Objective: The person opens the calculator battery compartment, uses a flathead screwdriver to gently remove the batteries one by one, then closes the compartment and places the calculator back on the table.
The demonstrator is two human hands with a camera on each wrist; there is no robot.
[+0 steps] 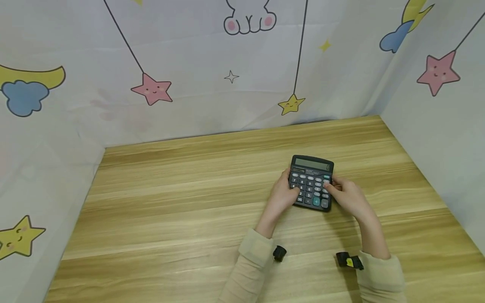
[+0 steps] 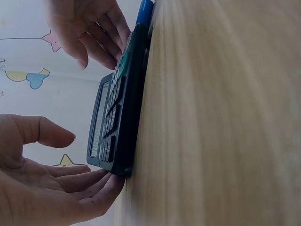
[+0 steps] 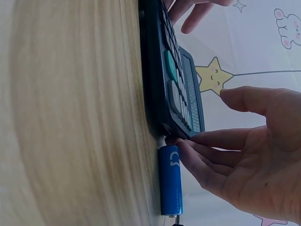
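Observation:
A black desk calculator (image 1: 308, 189) with grey and green keys lies on the wooden table, its tilted display at the far end. My left hand (image 1: 281, 194) is at its left edge; the fingers touch that side, and in the left wrist view the thumb (image 2: 59, 135) stands off the keys. On the opposite side my right hand (image 1: 351, 200) has its fingertips against the edge, the thumb (image 3: 242, 99) raised above the keys. A blue battery (image 3: 170, 181) lies close to the right fingertips beside the calculator; the head view does not show it.
The wood-grain table (image 1: 170, 202) extends widely to the left. White printed curtains (image 1: 197, 54) with stars and clouds border its back and sides. Small black devices (image 1: 279, 253) sit by both beige cuffs. A thin dark tip (image 3: 177, 224) shows below the battery.

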